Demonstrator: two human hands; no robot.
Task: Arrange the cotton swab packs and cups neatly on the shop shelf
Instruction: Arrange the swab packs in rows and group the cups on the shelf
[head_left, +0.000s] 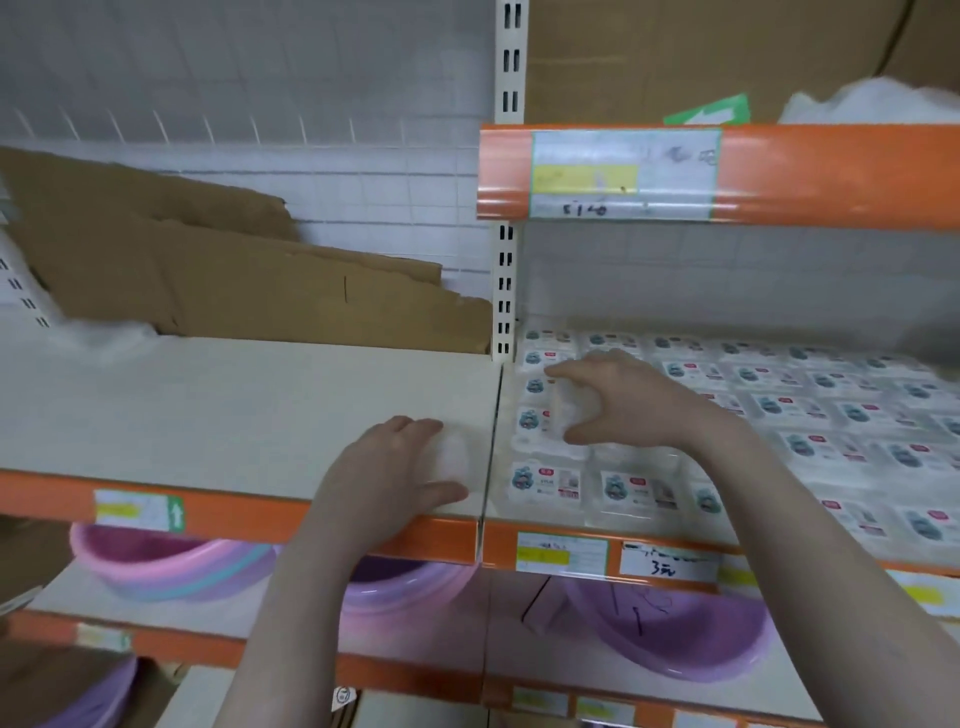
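Note:
Cotton swab packs (774, 405) with blue-and-red labels lie flat in rows across the right shelf board (571, 525). My right hand (618, 400) is over the left end of those rows, closed around a clear plastic pack or cup (563, 410) held on edge; blur hides which it is. My left hand (389, 467) rests at the right front corner of the left shelf board (208, 410), its fingers wrapped round a pale translucent item (454, 454) that looks like a cup. Both items are blurred.
Torn brown cardboard (218, 270) leans against the wire back of the left shelf. An orange price rail (831, 176) of the upper shelf hangs over the packs. Pink and purple plastic basins (171, 564) sit on the shelf below. A white upright post (504, 291) divides the bays.

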